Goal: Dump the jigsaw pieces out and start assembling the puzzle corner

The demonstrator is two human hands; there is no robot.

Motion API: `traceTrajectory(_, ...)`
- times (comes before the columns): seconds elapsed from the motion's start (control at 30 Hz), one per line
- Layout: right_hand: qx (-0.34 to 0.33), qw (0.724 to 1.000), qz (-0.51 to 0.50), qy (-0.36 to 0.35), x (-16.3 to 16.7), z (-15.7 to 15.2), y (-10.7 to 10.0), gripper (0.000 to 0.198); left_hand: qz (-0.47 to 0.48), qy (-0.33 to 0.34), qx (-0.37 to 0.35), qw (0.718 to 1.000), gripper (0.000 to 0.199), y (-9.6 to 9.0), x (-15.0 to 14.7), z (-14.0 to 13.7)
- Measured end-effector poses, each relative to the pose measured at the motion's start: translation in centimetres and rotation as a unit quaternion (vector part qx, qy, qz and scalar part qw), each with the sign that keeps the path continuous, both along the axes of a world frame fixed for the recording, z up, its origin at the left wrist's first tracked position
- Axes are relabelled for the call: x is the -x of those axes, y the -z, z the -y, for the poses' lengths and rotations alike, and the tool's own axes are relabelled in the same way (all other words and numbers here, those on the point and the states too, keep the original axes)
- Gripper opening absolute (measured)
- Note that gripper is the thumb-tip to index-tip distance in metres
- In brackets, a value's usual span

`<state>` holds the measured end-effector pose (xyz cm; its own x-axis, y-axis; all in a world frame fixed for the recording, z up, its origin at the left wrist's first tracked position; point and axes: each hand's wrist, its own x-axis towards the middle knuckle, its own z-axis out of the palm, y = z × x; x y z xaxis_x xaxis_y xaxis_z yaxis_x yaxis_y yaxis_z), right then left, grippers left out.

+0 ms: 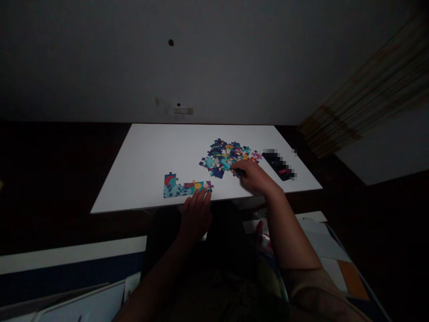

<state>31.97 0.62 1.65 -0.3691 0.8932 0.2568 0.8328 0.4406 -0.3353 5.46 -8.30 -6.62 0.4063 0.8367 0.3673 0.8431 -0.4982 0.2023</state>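
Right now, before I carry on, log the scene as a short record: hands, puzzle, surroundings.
left hand: fingertips at the right end of the joined section
right hand: at the near right edge of the loose pile; grip unclear
joined section: L-shaped, near the front edge
loose pile: heaped, overlapping pieces
surface: white table
right of pile: dark object, partly pixelated

This looks like a dim room in a home, though the view is too narrow to be certain. A plain grey painted wall (241,67) bears a pale rectangular socket strip (183,110) of 3 panels, with dark smudges beside it. A long striped yellowish-brown fabric curtain (351,107) hangs at the right. A multicoloured heap of flat jigsaw pieces (226,154) on a smooth white rectangular worktop (150,150) also suggests a household.
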Motion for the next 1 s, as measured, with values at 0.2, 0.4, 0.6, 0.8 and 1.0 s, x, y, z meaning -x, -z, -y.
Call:
traceTrajectory(0.2, -0.01, 0.999, 0.049, -0.001, 2.2, -0.5, -1.0, 0.045, 0.007, 0.003, -0.003, 1.0, 0.053, -0.3, -0.1, 0.1)
traceTrajectory(0.4, -0.022, 0.998, 0.054, 0.034, 6.5, 0.0, 0.7, 0.043, 0.016, -0.005, -0.048, 0.999, 0.057, 0.8, -0.2, -0.3)
traceTrajectory(0.6, -0.006, 0.997, 0.063, 0.05, 6.0, 0.1, 1.1, 0.035, 0.014, 0.0, -0.042, 0.999, 0.059, 1.4, 0.1, -0.5)
traceTrajectory(0.8, 0.005, 0.994, 0.082, 0.072, 3.8, 0.5, 0.7, 0.025, 0.004, -0.004, 0.001, 1.0, 0.053, 1.0, 0.0, -0.3)
traceTrajectory(1.0, -0.024, 0.996, 0.055, 0.069, 4.9, 0.6, 0.7, 0.031, 0.011, -0.01, -0.008, 1.0, 0.053, 1.3, -0.1, -0.4)
